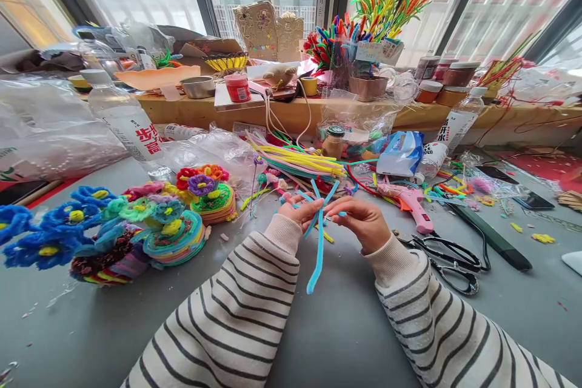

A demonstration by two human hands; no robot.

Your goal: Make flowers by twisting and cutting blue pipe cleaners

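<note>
Several light-blue pipe cleaners point(319, 254) cross each other in a star shape at the middle of the view, one long end hanging down toward me. My left hand point(296, 211) pinches them where they cross. From the other side my right hand point(364, 222) has its thumb and fingers closed on a light-blue pipe cleaner strand close to the crossing; its fingertips partly hide the strand. Beyond both hands lies a bundle of yellow, pink and teal pipe cleaners point(300, 160).
Pipe-cleaner flowers point(77, 217) in coiled pots stand at left. To the right are a pink glue gun point(416, 206), black-handled scissors point(454, 257) and a dark green bar point(495, 239). Water bottles point(130, 121), plastic bags and a crowded wooden ledge point(182, 112) line the back.
</note>
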